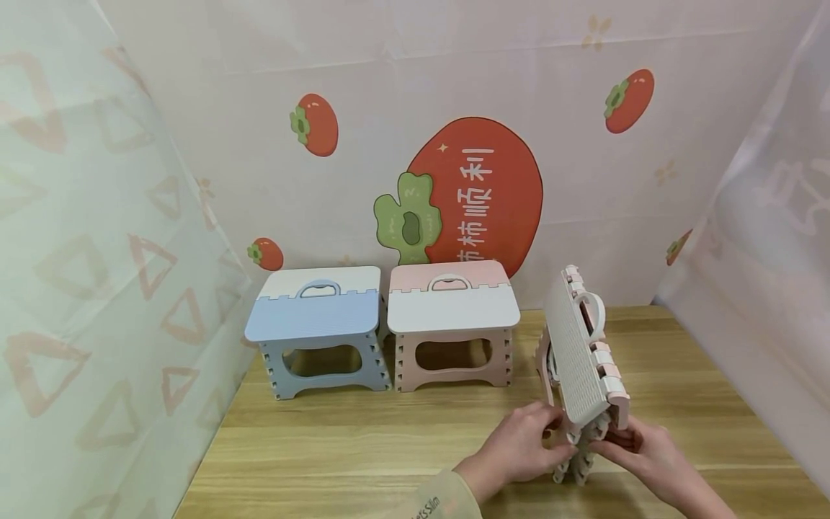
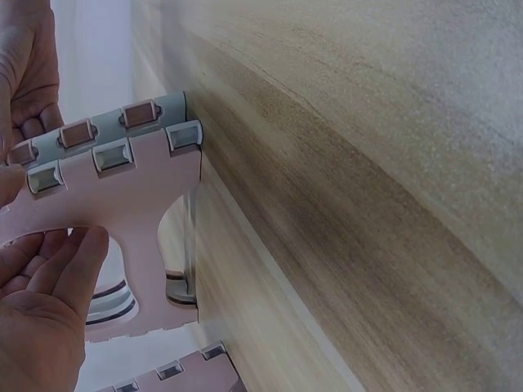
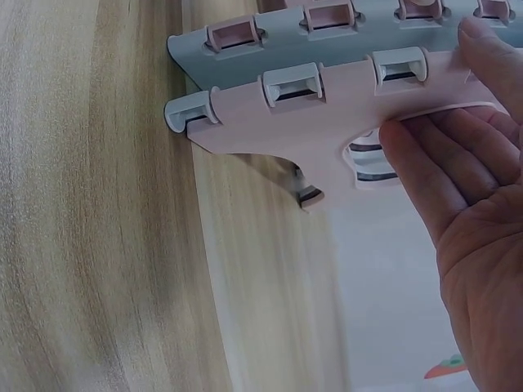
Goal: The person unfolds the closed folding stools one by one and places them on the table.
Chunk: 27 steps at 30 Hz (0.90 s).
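Observation:
A pink-and-white folding step stool (image 1: 577, 353) stands partly folded at the right of the table, its two top halves sloping steeply like a tent and its carry handle sticking out on the right. My left hand (image 1: 528, 443) grips a leg panel on the stool's near left side. In the left wrist view, the left hand's fingers (image 2: 78, 278) reach into the panel's oval cutout. On the opposite side, my right hand (image 1: 648, 458) holds the other part of the near legs. The right wrist view shows its thumb (image 3: 490, 57) over the hinged edge and its fingers in a cutout.
A blue-and-white stool (image 1: 314, 321) stands unfolded at the left. Beside it is an unfolded pink-and-white stool (image 1: 454, 310). All stand on a wood-grain table (image 1: 311, 461), with a printed cloth (image 1: 363, 209) behind and at both sides.

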Motion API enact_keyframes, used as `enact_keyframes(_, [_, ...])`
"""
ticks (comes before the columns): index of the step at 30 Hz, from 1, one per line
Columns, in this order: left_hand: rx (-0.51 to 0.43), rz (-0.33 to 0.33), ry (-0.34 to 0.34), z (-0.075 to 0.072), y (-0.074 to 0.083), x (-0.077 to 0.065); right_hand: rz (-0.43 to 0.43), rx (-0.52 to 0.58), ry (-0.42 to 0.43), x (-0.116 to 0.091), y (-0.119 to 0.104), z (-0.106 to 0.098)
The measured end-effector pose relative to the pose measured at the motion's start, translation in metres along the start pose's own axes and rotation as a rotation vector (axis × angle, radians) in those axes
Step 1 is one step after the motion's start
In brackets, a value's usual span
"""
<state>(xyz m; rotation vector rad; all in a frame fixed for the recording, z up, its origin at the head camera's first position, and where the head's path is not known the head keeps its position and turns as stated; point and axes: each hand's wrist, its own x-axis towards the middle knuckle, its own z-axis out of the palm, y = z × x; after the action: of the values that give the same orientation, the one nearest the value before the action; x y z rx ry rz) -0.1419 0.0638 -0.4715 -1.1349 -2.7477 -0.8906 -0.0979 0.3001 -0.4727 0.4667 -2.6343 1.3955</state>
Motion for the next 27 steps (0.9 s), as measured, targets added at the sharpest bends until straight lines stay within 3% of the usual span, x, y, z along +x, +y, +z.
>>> enact_keyframes(27, [0.002,0.03,-0.001,0.001,-0.0024,-0.0009,0.062,-0.039,0.0,-0.0052,0.0014,-0.0087])
